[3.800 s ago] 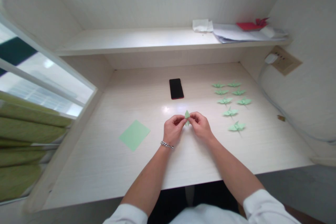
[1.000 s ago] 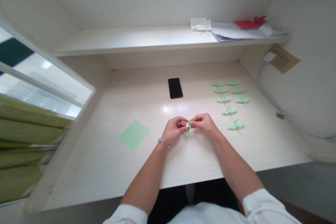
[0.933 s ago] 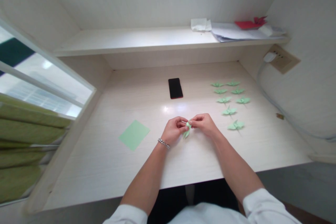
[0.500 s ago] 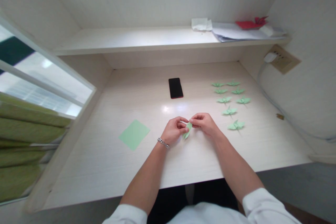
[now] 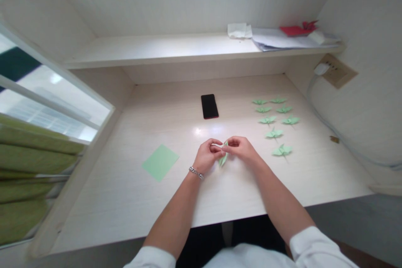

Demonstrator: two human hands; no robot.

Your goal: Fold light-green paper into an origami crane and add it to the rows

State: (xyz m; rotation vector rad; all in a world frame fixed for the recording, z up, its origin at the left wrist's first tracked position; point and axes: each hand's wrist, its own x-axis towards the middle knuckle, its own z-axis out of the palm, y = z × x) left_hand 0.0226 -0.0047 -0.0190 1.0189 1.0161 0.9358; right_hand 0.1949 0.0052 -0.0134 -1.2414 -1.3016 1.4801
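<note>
A small folded piece of green paper [image 5: 222,161] is pinched between both hands over the middle of the desk. My left hand [image 5: 206,155] grips it from the left side, thumb and fingers closed. From the right, my right hand [image 5: 241,148] has its thumb and fingertips closed on the upper part of the same paper. The fingers partly hide the folds. A flat square of green paper [image 5: 160,162] lies to the left of my left hand. Several folded green paper cranes [image 5: 282,150] stand in two rough columns to the right of my right hand.
A black phone [image 5: 209,106] lies beyond my hands. Along the back runs a shelf [image 5: 150,50] with papers [image 5: 279,41], a white tissue [image 5: 239,30] and a red paper crane [image 5: 310,25]. A white cable [image 5: 333,127] hangs from the wall socket [image 5: 337,73] on the right.
My right hand has shifted slightly left, its fingers now closer to my left hand and over the top of the folded paper. The left hand stays nearly in place.
</note>
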